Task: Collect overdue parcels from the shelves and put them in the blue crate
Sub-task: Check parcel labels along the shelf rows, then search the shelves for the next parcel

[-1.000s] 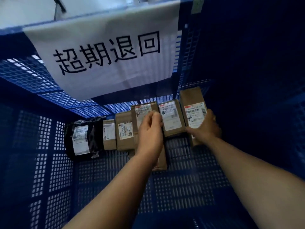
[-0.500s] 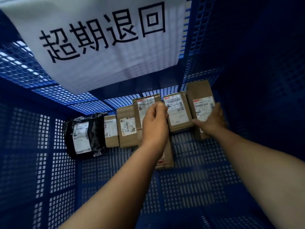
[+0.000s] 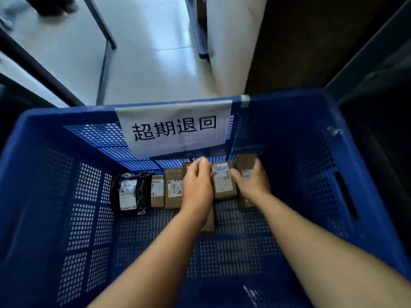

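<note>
— How many parcels do you count in the crate?

— One blue crate, and six parcels in a row along its far wall. Five are brown cardboard boxes: a thin one, a wider one, one mostly hidden under the left hand, one with a white label between the hands, and one under the right hand. The sixth is one black plastic bag parcel.

— And the hands?

— Two hands, both on the boxes.

— Any signs?

— One white paper sign, with four black characters.
</note>
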{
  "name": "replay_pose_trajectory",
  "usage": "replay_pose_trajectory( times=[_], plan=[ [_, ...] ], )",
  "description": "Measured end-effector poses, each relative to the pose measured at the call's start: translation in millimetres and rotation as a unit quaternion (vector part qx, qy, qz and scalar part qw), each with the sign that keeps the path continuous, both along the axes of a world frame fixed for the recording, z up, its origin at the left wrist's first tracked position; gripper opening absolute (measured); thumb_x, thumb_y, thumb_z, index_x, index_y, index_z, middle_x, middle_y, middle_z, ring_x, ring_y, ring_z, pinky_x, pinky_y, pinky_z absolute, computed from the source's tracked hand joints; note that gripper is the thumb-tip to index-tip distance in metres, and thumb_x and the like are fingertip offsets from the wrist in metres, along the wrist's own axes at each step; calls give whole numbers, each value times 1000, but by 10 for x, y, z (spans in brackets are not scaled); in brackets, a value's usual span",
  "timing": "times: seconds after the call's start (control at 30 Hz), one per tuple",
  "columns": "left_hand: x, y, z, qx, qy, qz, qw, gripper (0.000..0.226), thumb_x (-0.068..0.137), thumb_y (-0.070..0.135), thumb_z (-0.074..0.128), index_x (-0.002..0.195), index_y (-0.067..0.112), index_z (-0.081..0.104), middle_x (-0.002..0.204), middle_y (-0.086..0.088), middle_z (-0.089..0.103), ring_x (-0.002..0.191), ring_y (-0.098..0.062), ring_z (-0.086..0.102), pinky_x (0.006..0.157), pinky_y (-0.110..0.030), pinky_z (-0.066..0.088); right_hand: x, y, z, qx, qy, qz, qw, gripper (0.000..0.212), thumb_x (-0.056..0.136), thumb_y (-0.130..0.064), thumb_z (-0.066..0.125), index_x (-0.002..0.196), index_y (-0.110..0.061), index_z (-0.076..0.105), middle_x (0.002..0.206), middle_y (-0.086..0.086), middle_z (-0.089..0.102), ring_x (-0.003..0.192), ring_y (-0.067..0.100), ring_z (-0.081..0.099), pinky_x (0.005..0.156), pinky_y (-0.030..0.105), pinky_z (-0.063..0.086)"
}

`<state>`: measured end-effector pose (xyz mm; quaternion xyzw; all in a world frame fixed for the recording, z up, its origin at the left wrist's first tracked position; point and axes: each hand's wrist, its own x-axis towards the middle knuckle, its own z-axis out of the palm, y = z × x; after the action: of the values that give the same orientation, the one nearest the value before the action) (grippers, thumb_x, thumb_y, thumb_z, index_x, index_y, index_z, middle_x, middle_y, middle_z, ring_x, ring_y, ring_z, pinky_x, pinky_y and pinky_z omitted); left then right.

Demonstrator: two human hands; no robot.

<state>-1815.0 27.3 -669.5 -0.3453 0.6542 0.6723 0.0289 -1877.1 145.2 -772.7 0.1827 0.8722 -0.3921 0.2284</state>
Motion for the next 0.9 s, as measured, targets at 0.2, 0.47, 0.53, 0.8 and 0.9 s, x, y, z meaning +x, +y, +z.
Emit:
replay_pose_trajectory(
  times=[0.2, 0.47, 0.53, 0.8, 0.9],
  plan=[
    [224, -149, 912, -22, 19, 80, 996, 24, 100, 37, 40, 110, 25, 58, 107, 8, 63, 102, -12, 60, 90, -35, 48, 179, -323, 1281, -106, 56, 24, 993, 70, 96, -50, 47, 153, -16, 23, 156, 6, 32, 139, 26, 37, 109, 37, 32],
    [838, -408, 2112, -41, 81, 207, 974, 18, 101, 33, 39, 100, 28, 57, 103, 10, 61, 100, -10, 59, 89, -31, 45, 788, -876, 2654, -241, 80, 102, 962, 63, 98, -53, 40, 147, -14, 36, 144, 2, 50, 127, 19, 49, 101, 31, 39],
    [1053, -505, 2357, -43, 95, 237, 966, 20, 101, 35, 39, 101, 27, 57, 105, 9, 61, 102, -10, 59, 90, -31, 44, 998, -1040, 2968, -264, 86, 135, 951, 63, 97, -54, 39, 145, -14, 40, 141, 0, 52, 126, 19, 51, 103, 34, 40],
    [2334, -1007, 3171, -67, 133, 383, 912, 19, 100, 36, 40, 98, 30, 57, 109, 10, 63, 104, -9, 60, 93, -32, 46, 2209, -1709, 3958, -347, 87, 258, 898, 37, 100, -48, 38, 85, -19, 56, 76, -6, 56, 75, 15, 54, 71, 32, 41],
    [2957, -1144, 3379, -88, 136, 429, 889, 19, 100, 34, 39, 92, 33, 57, 111, 6, 64, 102, -11, 62, 97, -36, 46, 2817, -1903, 4240, -365, 76, 291, 881, 39, 101, -46, 38, 72, -20, 44, 66, -2, 41, 62, 15, 40, 61, 33, 34]
  ],
)
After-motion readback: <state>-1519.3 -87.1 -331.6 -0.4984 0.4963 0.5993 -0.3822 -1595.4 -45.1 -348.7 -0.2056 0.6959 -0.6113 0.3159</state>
